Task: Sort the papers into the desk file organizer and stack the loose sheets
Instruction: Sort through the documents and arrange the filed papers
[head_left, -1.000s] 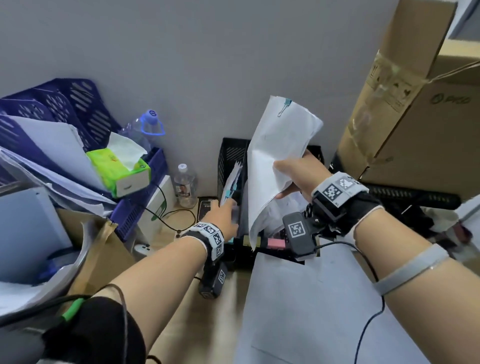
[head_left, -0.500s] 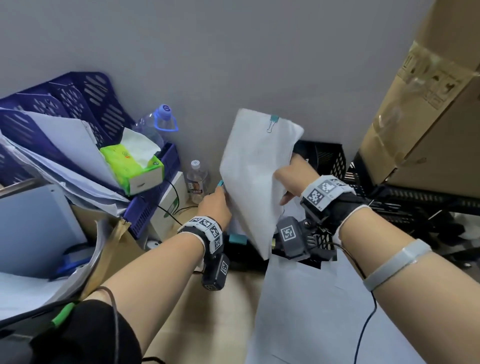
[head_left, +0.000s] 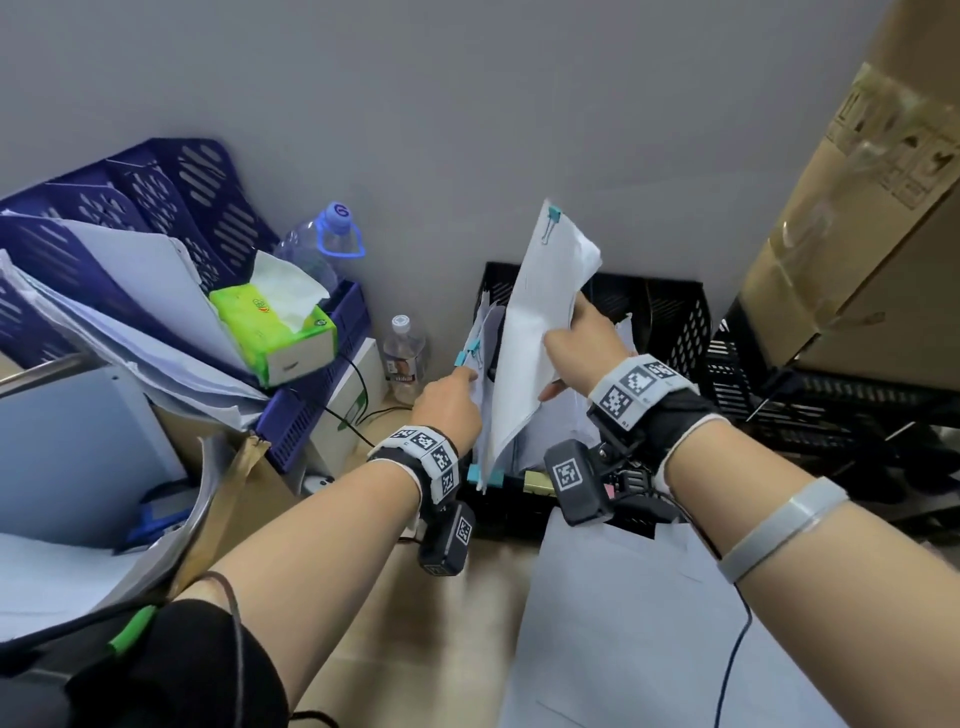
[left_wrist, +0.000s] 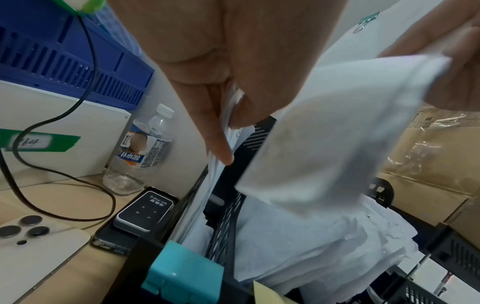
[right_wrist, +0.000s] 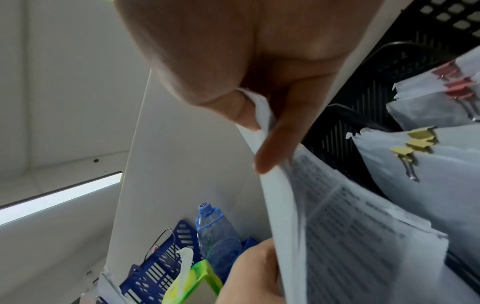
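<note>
Partly done, by the look of it. Leftmost slot of the black file organizer (head_left: 670, 332) already filled with teal-clipped papers (head_left: 480, 358), held aside by the left hand (head_left: 452, 402), fingers pinching their upper edge at the slot wall. Just to the right, a clipped packet (head_left: 540, 322) held tilted above the slot opening, lower corner dipping between the filed papers and the divider, not yet seated; teal binder clip (head_left: 553, 215) at its top corner, sheets white, printed on the inner face and slightly bowed. Right hand (head_left: 576, 353) gripping the packet's right edge, thumb and fingers curled round it. Further right, slots holding bundles with yellow clips (right_wrist: 415, 142) and red clips (right_wrist: 454, 82). Left to do, judging from the tabletop (head_left: 379, 649): loose sheets (head_left: 623, 623) lying in front of the organizer, unstacked.
</note>
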